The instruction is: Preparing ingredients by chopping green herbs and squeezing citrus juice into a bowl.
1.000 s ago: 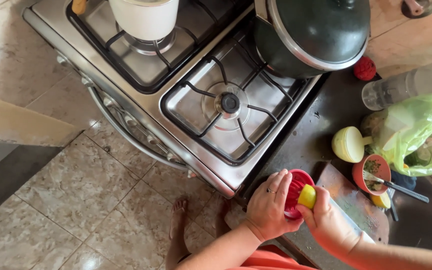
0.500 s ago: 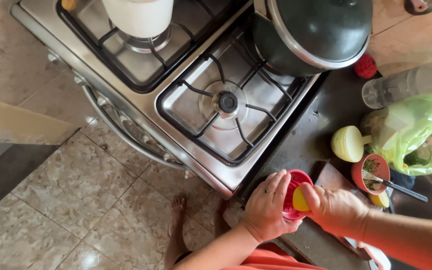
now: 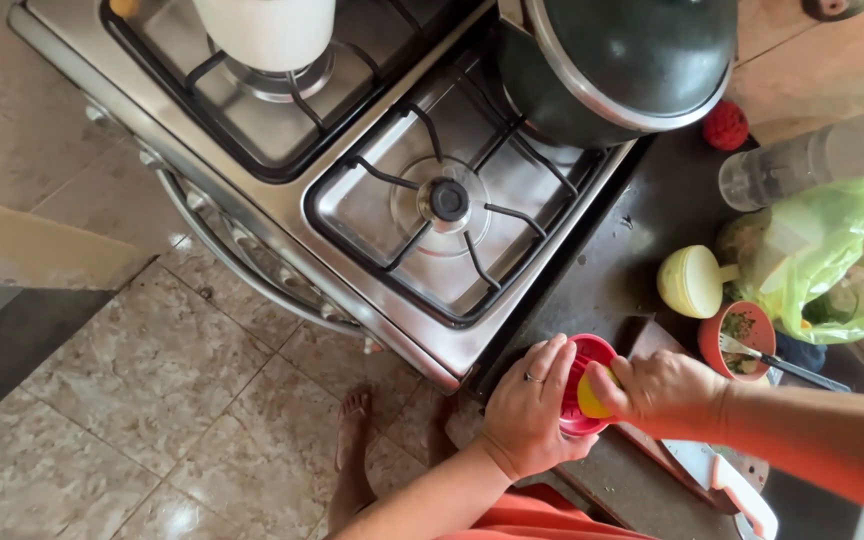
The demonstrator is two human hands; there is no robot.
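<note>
Beige marble-look tile floor (image 3: 132, 430), steel gas stove (image 3: 372, 170) w/ dark countertop (image 3: 642, 240), daylight.

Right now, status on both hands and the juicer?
Left hand steadies red juicer by its rim. Right hand presses yellow citrus half into it. Small red bowl and knife close by on the counter; nothing blocking.
</note>
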